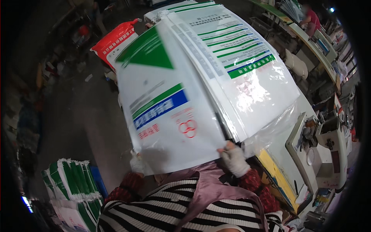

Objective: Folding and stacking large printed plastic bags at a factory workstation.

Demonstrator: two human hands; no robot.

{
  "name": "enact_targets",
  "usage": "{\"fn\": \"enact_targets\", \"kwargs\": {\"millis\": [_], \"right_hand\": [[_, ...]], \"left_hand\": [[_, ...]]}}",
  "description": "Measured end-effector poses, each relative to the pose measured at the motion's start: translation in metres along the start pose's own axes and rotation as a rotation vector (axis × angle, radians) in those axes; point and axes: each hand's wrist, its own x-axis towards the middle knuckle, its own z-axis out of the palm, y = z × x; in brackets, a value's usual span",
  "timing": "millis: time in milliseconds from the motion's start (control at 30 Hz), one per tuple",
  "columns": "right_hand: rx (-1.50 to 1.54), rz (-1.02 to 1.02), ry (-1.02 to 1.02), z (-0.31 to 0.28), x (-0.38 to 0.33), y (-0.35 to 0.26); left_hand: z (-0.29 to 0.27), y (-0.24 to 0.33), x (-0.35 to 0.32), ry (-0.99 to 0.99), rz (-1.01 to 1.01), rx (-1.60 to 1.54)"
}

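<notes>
Both my hands wear white gloves. My left hand (136, 164) grips the lower left corner of a large white sack (166, 116) with green and blue printing. My right hand (235, 157) pinches its lower right edge. The sack is lifted and blurred, tilted over a stack of similar printed white sacks (235, 58) lying on the work table (276, 172). A clear plastic liner (270, 127) hangs out from under the stack near my right hand.
An industrial sewing machine (324, 150) stands at the right on the table. A bundle of folded green-and-white sacks (73, 185) sits at lower left. A red-and-white sack (116, 40) lies behind. Another person (311, 19) works at a far bench.
</notes>
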Motion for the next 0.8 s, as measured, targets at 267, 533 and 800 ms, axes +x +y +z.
{"fn": "enact_targets", "kwargs": {"millis": [267, 533, 800], "right_hand": [[0.586, 0.445, -0.221, 0.116, 0.076, 0.085], [-0.214, -0.110, 0.052, 0.106, 0.055, 0.216], [-0.426, 0.073, -0.373, 0.072, 0.002, 0.118]], "left_hand": [[0.035, -0.095, 0.071, -0.134, -0.038, 0.563], [0.123, -0.103, 0.104, -0.386, -0.088, 0.450], [0.166, -0.033, 0.104, -0.317, -0.068, 0.373]]}}
